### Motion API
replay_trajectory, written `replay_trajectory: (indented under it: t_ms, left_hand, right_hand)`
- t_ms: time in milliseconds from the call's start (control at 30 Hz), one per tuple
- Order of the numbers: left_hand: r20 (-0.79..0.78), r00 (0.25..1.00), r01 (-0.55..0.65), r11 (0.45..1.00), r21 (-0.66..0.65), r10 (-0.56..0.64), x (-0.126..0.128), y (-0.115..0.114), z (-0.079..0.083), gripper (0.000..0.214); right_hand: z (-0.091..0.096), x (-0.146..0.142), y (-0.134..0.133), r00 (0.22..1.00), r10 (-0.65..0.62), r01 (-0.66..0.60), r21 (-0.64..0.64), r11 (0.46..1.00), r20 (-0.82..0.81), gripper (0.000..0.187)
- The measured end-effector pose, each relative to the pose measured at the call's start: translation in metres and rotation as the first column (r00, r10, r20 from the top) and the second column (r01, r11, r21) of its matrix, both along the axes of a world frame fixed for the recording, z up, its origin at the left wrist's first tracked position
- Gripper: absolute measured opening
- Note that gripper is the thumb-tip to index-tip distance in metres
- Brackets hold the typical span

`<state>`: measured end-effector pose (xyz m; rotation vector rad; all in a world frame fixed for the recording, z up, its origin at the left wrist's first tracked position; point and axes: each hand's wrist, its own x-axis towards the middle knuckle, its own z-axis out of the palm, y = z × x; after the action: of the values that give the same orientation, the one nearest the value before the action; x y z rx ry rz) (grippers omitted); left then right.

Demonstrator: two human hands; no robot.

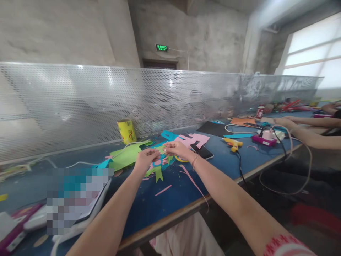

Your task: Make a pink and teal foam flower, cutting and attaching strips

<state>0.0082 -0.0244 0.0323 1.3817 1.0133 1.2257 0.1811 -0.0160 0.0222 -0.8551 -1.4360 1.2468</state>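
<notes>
Concrete walls [213,39] stand behind a perforated metal screen [106,103], which runs along the far edge of a blue counter [149,209]. Both hands meet over the middle of that counter: the left hand [147,158] and the right hand [178,149] each have a fingertip grip, pinching a small light-green paper piece [160,149] between them. It looks very light, soft and easily creased or torn, so a gentle pinch near its ends seems best; it should not be slippery. Just below lie a teal paper ring [157,162] and a notched green strip [159,174], amid loose scraps. A yellow ring [181,159] sits by the right wrist. Farther out, a large green sheet [124,157] lies to the left, while pink cut-out paper [198,139] and a phone [205,152] lie to the right. At the far edge stands a yellow roll [127,132]. Toward the right part of the near edge rests a yellow glue gun [233,144], its cord hanging over. Beyond it, near a purple power strip [263,140], another person's arm [306,135] reaches over the counter.
</notes>
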Motion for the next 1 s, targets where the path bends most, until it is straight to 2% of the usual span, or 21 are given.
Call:
replay_trajectory:
  t_ms: [200, 333, 467, 533, 600, 667, 833, 1000]
  left_hand:
    - [-0.054, 0.996, 0.076, 0.997, -0.008, -0.076, 0.005, -0.007, 0.002, 0.045]
    - [-0.050, 0.997, 0.059, 0.998, 0.014, -0.059, 0.003, -0.005, 0.000, 0.043]
    - [-0.066, 0.996, 0.057, 0.998, 0.028, -0.055, 0.002, -0.003, -0.001, 0.043]
    - [-0.050, 0.997, 0.067, 0.998, 0.017, -0.066, 0.003, -0.004, -0.001, 0.043]
    - [-0.038, 0.997, 0.074, 0.997, 0.020, -0.074, 0.004, -0.004, -0.003, 0.043]
    - [-0.032, 0.996, 0.084, 0.996, 0.023, -0.083, 0.005, -0.003, -0.005, 0.041]
    - [-0.018, 0.998, 0.061, 0.998, 0.034, -0.060, 0.005, 0.000, -0.007, 0.037]
    - [-0.007, 0.996, 0.093, 0.995, 0.041, -0.092, 0.006, -0.002, -0.007, 0.035]
  right_hand:
    - [0.001, -0.002, -0.003, 0.999, 0.010, -0.011, 0.017, 1.000, 0.050, 0.030]
    - [0.000, -0.005, -0.007, 0.993, 0.026, -0.031, 0.035, 0.999, 0.114, 0.026]
    - [-0.003, -0.012, -0.007, 0.978, -0.043, 0.033, 0.051, 0.998, 0.204, 0.023]
    - [-0.003, -0.014, -0.007, 0.927, -0.152, 0.103, 0.159, 0.982, 0.342, 0.024]
    - [-0.002, -0.014, -0.008, 0.820, -0.317, 0.156, 0.347, 0.925, 0.476, 0.026]
    - [0.000, -0.013, -0.009, 0.733, -0.429, 0.166, 0.472, 0.866, 0.529, 0.029]
    - [0.003, -0.008, -0.009, 0.642, -0.534, 0.194, 0.558, 0.807, 0.550, 0.035]
    - [0.002, -0.004, -0.006, 0.604, -0.580, 0.234, 0.574, 0.784, 0.546, 0.039]
